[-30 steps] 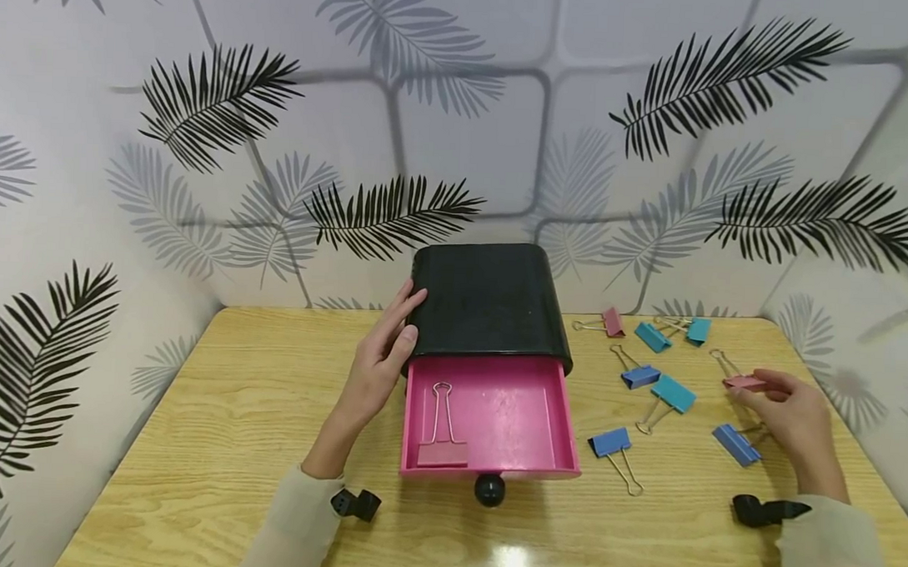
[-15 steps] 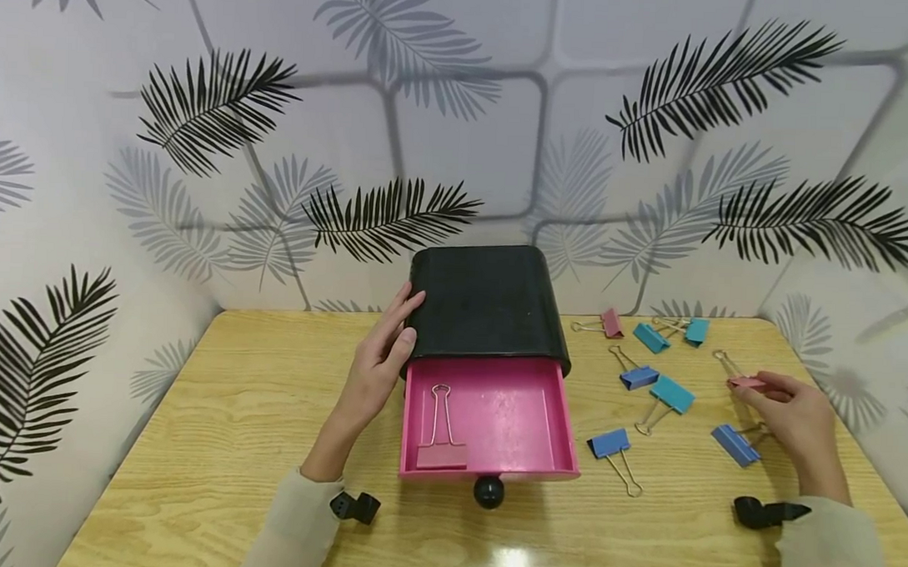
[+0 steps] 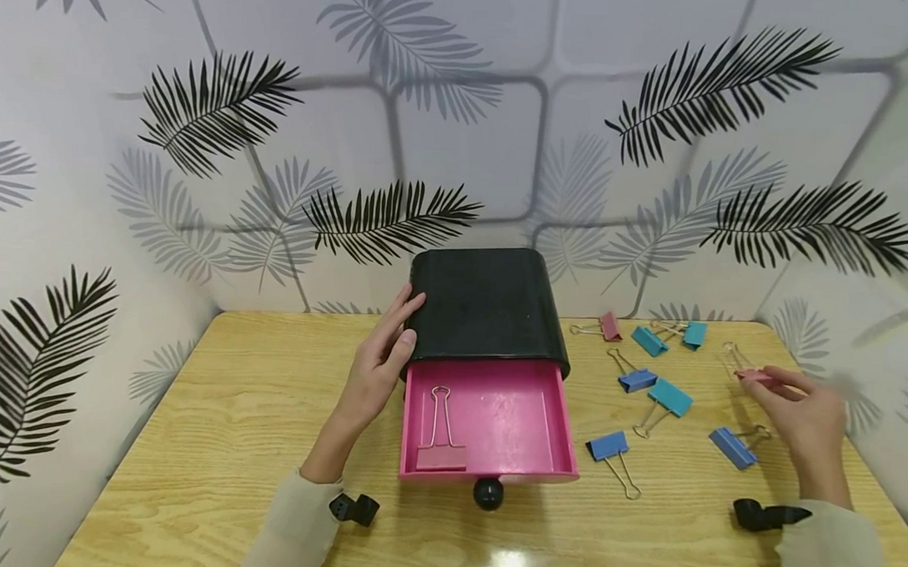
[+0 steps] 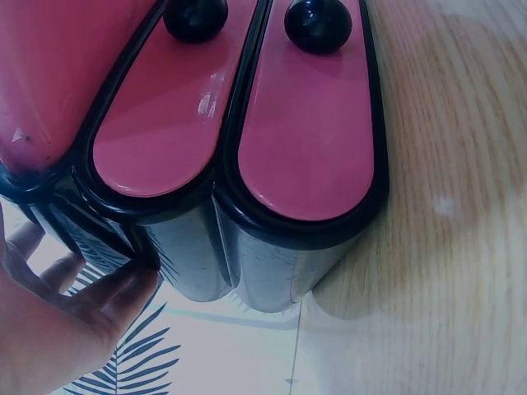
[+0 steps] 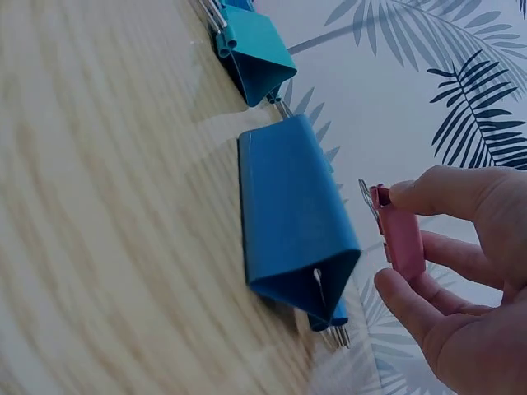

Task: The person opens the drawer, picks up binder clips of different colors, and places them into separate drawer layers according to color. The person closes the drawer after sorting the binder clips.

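My left hand [image 3: 372,368] rests against the side of a black drawer box [image 3: 487,301], its fingers extended along the wall. The pink top drawer [image 3: 513,419] is pulled out, and a pink binder clip [image 3: 442,457] lies in its front left corner. At the right, my right hand [image 3: 806,413] pinches another pink binder clip [image 5: 403,239] between thumb and fingers, its wire handle pointing away. That clip appears raised off the table. Below it lies a blue binder clip [image 3: 734,448], which looms large in the right wrist view.
Several more binder clips lie between box and right hand: a pink clip [image 3: 611,326], teal clips [image 3: 671,396] and blue clips [image 3: 608,445]. Lower drawers [image 4: 309,123] with black knobs sit beneath the top one. A patterned wall [image 3: 474,151] stands behind the wooden table [image 3: 253,443].
My right hand has lifted the pink binder clip and shifted slightly to the right and away. The left hand stays against the box.
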`<state>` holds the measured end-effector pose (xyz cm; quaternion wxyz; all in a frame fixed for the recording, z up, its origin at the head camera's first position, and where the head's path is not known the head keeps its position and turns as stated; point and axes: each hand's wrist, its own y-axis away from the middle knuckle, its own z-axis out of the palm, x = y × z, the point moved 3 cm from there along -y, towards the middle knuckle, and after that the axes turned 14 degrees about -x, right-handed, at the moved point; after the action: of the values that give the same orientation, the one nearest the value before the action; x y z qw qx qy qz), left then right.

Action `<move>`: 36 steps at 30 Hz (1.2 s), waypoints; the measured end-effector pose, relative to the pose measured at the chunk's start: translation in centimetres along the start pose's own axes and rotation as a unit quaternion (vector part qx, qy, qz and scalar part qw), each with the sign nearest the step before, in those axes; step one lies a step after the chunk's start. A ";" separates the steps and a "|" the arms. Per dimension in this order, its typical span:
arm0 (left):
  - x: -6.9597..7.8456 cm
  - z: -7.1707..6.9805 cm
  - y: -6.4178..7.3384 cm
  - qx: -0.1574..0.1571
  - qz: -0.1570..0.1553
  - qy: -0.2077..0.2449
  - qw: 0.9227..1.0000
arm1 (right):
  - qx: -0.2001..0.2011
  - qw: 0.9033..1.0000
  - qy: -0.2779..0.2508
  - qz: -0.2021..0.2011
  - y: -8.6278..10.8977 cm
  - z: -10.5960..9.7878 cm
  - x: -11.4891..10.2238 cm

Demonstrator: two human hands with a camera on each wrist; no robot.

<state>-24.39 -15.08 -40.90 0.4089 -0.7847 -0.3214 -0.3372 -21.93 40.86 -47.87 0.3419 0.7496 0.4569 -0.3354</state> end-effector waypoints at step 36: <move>0.0 0.0 0.0 0.001 -0.008 -0.006 1.000 | 0.007 0.974 -0.173 -0.146 1.9 0.5 -3.8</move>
<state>-24.39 -15.08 -40.95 0.4049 -0.7838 -0.3308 -0.3351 -21.69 38.02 -44.66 0.3575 0.6079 0.4929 -0.5096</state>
